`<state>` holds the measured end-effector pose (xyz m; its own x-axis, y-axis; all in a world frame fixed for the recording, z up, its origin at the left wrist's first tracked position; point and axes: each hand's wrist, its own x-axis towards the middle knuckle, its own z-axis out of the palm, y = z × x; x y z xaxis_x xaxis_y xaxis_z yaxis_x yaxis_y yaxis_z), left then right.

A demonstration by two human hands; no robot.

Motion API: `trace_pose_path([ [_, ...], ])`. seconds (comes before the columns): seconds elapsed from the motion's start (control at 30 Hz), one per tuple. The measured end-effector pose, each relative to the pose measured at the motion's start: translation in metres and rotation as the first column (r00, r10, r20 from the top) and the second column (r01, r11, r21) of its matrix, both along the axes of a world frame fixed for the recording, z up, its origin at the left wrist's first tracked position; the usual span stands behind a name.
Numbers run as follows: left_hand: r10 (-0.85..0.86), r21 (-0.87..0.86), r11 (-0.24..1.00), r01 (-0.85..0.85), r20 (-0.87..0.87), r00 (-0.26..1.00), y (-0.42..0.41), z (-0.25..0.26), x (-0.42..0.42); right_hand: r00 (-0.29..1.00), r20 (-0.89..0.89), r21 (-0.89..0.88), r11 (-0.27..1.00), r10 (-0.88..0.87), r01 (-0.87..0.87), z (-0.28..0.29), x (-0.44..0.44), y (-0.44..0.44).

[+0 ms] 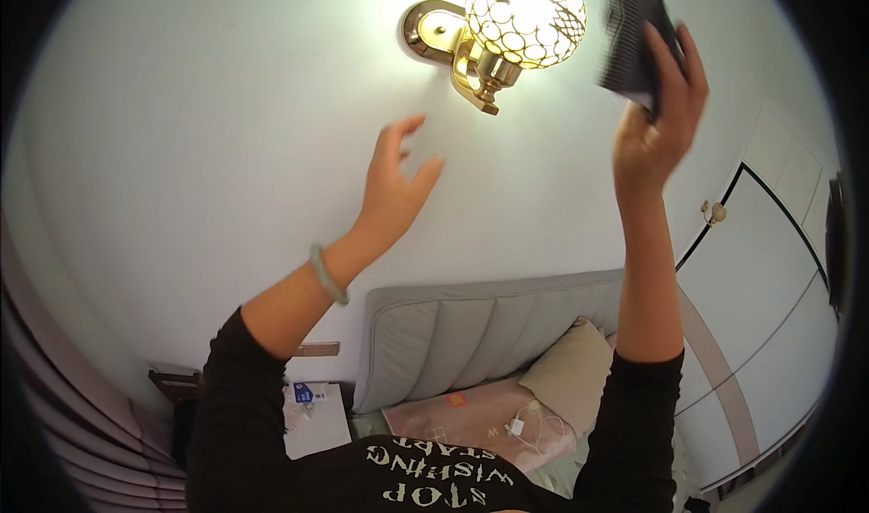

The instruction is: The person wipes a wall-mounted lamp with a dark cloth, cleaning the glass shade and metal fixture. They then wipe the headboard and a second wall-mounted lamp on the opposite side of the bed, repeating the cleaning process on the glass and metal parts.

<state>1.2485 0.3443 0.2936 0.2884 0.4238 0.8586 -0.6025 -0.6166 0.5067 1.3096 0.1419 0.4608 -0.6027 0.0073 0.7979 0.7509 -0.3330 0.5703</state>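
Observation:
A lit wall lamp with a round patterned shade point(526, 21) and a gold-coloured metal bracket point(468, 72) is fixed to the wall. My left hand point(400, 177), with a pale green bangle point(328, 275) on its wrist, is raised below and to the left of the lamp, fingers apart and holding nothing. To the right of the shade, my right hand point(662, 112) grips a dark, blurred object with a ribbed or bristled edge point(631, 45), perhaps a brush; its exact kind cannot be told. Neither hand touches the lamp.
Below stands a bed with a grey padded headboard point(468, 336), a beige pillow point(570, 370) and a white charger with cable point(517, 427). A white bedside table point(319, 425) is left of it. Curtains point(75, 411) hang at far left; a white wardrobe point(753, 269) stands at right.

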Motion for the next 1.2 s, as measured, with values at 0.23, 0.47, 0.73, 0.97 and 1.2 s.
trace_pose_path([
  [0.23,-0.205,0.089,0.975,0.204,0.004,0.979,-0.004,0.088,0.037,0.871,0.392,-0.125,0.921,-0.295,0.368,-0.007,0.001,0.059],
  [0.47,0.089,0.202,0.975,-0.088,0.001,0.996,0.0,0.099,0.051,0.837,0.207,-0.131,0.834,-0.506,0.536,-0.033,0.014,0.046],
  [0.73,-0.262,0.034,0.964,0.265,-0.076,0.962,-0.002,0.1,0.046,0.854,-0.129,-0.138,0.862,-0.504,0.488,-0.031,0.041,-0.008],
  [0.97,-0.235,-0.005,0.972,0.235,-0.076,0.969,0.0,0.098,0.05,0.976,-0.062,-0.109,0.973,-0.21,0.202,0.032,-0.029,0.023],
  [1.2,-0.247,-0.004,0.969,0.247,-0.03,0.969,-0.004,0.097,0.047,0.841,-0.131,-0.236,0.84,-0.525,0.488,0.044,0.001,0.019],
])
